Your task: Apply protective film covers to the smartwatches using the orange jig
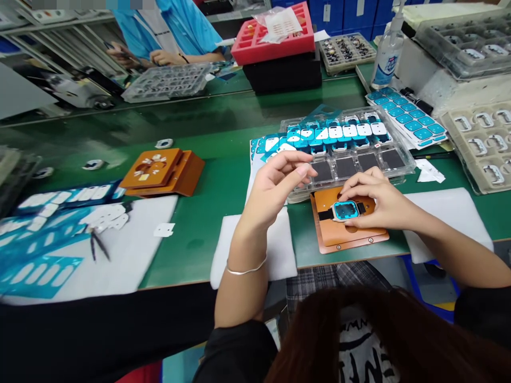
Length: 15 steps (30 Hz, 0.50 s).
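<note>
Head: right hand [382, 202] holding watch case [346, 211]; left [273, 186] raised

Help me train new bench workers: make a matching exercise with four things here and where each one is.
1. Watch case
2. Pump bottle
3. Tweezers
4. Red tray

A. On the white mat
B. On top of the black box
C. On the orange fixture, at the right hand
D. Just beyond the blue sticker sheet

Pairs: 1-C; 2-D; 3-A; 4-B
</note>
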{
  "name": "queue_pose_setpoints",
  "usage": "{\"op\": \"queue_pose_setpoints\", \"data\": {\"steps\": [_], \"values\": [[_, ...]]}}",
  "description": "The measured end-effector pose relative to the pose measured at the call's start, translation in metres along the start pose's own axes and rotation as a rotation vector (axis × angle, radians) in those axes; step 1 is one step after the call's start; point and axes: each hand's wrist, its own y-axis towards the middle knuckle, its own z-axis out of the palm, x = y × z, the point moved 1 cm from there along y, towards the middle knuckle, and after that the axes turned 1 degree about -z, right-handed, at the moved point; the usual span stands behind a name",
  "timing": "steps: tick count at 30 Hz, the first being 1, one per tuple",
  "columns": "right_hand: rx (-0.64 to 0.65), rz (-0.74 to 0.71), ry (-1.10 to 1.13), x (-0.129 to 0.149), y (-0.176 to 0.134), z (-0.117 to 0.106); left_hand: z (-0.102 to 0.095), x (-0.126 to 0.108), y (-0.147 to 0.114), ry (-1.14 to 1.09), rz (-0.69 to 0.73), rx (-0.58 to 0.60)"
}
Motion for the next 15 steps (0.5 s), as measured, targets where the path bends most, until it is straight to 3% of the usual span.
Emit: {"op": "queue_pose_setpoints", "data": {"steps": [15], "values": [[0.099,0.117,-0.021,0.0015,-0.0032,-0.0053,0.0001,-0.0016,-0.0015,-0.014,-0.024,0.009]]}}
